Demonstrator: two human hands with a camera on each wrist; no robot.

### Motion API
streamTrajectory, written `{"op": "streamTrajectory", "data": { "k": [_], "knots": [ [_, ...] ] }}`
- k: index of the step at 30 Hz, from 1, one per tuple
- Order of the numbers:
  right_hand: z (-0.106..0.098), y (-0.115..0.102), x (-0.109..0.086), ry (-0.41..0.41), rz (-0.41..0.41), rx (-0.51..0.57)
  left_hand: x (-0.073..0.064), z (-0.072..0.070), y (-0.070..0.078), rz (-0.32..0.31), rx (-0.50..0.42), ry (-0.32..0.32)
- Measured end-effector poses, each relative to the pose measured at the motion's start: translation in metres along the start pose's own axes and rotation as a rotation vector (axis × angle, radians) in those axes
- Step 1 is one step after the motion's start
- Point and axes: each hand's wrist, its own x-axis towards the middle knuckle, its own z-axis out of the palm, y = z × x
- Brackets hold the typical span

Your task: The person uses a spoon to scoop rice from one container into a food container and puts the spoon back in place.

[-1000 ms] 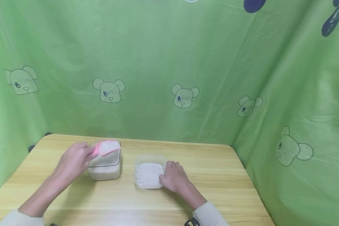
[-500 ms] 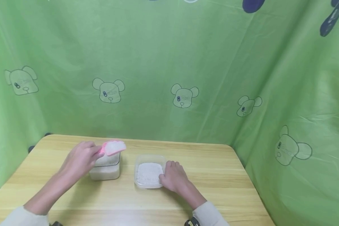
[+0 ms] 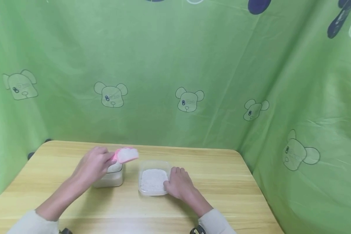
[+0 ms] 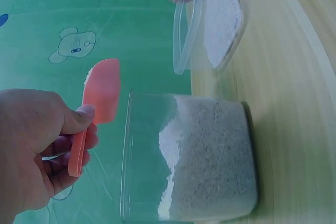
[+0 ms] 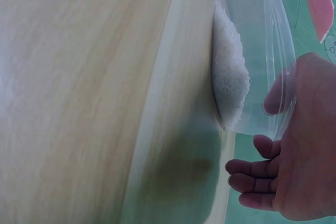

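A pink scoop [image 3: 126, 155] heaped with white grainy stuff is gripped by its handle in my left hand [image 3: 94, 164]. It is held in the air, past the right side of the taller clear bin [image 3: 112, 179], which my hand partly hides in the head view. In the left wrist view that bin [image 4: 210, 156] is about half full of white grains. My right hand [image 3: 179, 184] pinches the right wall of a low clear plastic container [image 3: 144, 192], thumb inside. A layer of white grains [image 5: 229, 72] covers its bottom.
Both containers stand on a light wooden table [image 3: 216, 182], apart from each other. A green curtain [image 3: 152, 58] with bear-head drawings hangs behind the table and along its sides.
My left hand has carried the loaded scoop to the right, from above the taller bin to just past it. My right hand and the low container have stayed in place.
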Motion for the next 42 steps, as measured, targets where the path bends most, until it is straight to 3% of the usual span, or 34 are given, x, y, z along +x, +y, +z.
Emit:
{"op": "streamTrajectory", "data": {
  "k": [5, 13, 29, 42],
  "knots": [
    [0.0, -0.001, 0.0, -0.002, -0.003, -0.012, 0.002, 0.002, 0.006, -0.002, -0.002, -0.012],
    [0.0, 0.0, -0.001, -0.007, 0.002, -0.015, 0.004, 0.011, 0.012, 0.059, 0.006, -0.011],
    [-0.001, -0.001, 0.0, -0.004, -0.007, -0.025, 0.01, 0.021, 0.022, 0.067, -0.007, -0.078],
    [0.001, 0.0, 0.001, -0.01, 0.006, -0.031, 0.009, 0.024, 0.026, 0.151, 0.049, -0.084]
  ]
}}
